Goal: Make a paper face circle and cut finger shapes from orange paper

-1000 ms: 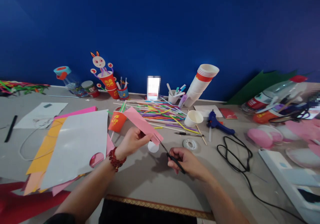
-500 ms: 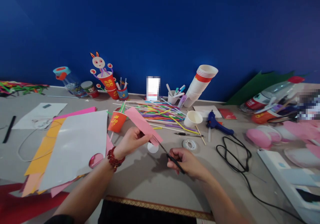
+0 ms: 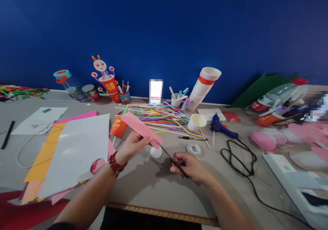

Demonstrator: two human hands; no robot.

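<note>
My left hand (image 3: 134,145) pinches a pink paper strip (image 3: 139,126) by its lower edge, holding it tilted above the table. In my right hand (image 3: 186,165) is a pair of black scissors (image 3: 179,167), its blades pointing up and left to the near end of the strip. Whether the blades touch the paper I cannot tell. A white paper disc (image 3: 156,152) lies beneath the strip's end. Behind the strip stands a red paper cup (image 3: 118,129) with green-tipped sticks in it, partly covered.
Coloured pipe cleaners (image 3: 159,115) are heaped at the back. A white cup (image 3: 196,122), a tape roll (image 3: 193,149) and a blue glue gun (image 3: 221,127) with its black cord lie to the right. Stacked paper sheets (image 3: 79,148) fill the left.
The pink strip and my left hand have shifted slightly left, away from the scissors. My right hand stays almost in place, and the view has moved a little.
</note>
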